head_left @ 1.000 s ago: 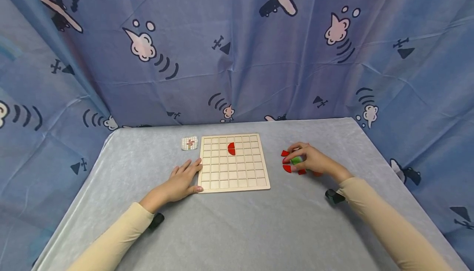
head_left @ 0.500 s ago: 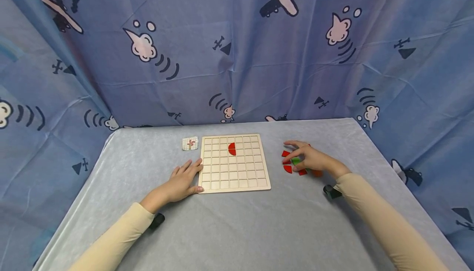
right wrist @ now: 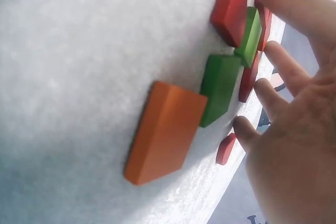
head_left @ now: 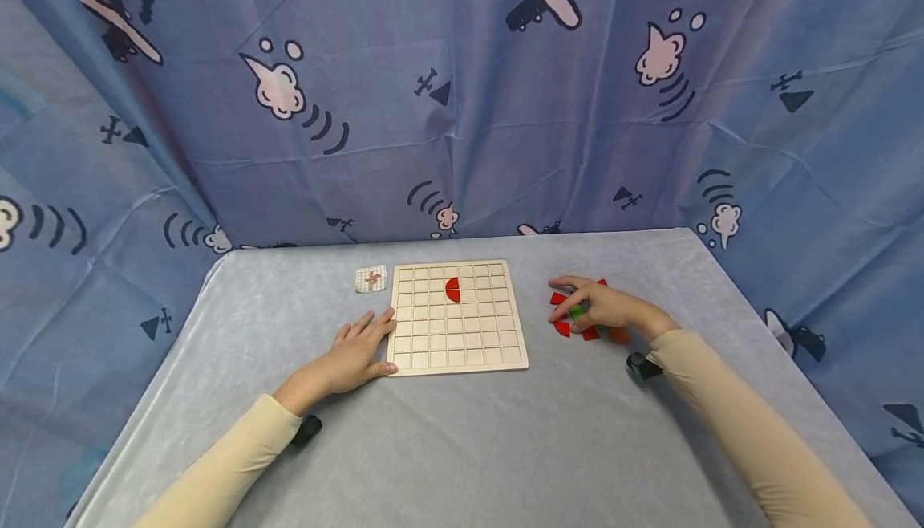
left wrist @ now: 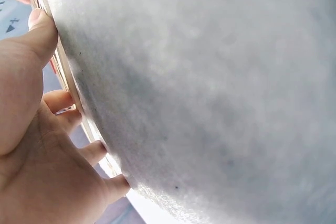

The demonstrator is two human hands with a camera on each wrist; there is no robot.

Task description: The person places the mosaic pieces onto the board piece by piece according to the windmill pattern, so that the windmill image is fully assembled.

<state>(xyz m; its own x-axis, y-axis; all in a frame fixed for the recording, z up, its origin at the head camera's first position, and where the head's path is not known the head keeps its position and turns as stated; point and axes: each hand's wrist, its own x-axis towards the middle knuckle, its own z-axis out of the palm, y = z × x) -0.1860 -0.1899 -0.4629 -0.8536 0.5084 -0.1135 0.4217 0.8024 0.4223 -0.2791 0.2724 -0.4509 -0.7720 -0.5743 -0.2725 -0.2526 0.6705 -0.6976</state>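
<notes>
My left hand (head_left: pixel 350 359) rests on the left edge of a wooden grid board (head_left: pixel 433 359), fingers spread and fairly straight, thumb at the near corner. Two red quarter-circle pieces (head_left: pixel 452 290) sit side by side in the board's upper cells, forming a half circle. On the right, my right hand (head_left: pixel 609 307) is held low over a cluster of coloured pieces, its index fingertip right at a red one. Beneath it show a light green piece (right wrist: pixel 251 38), a dark green piece (right wrist: pixel 220 90) and an orange piece (right wrist: pixel 165 135). Nothing shows gripped between thumb and fingers.
A small card (head_left: pixel 370 279) printed with a grid and a pinwheel-like figure lies left of the board's far corner. Several red pieces, among them a small one (right wrist: pixel 226 149), lie around the right hand. A patterned blue curtain (head_left: pixel 462 95) hangs behind the table.
My right hand has shifted slightly left over the pieces, and its index finger now covers a red piece seen earlier. The left hand and the board stay put.
</notes>
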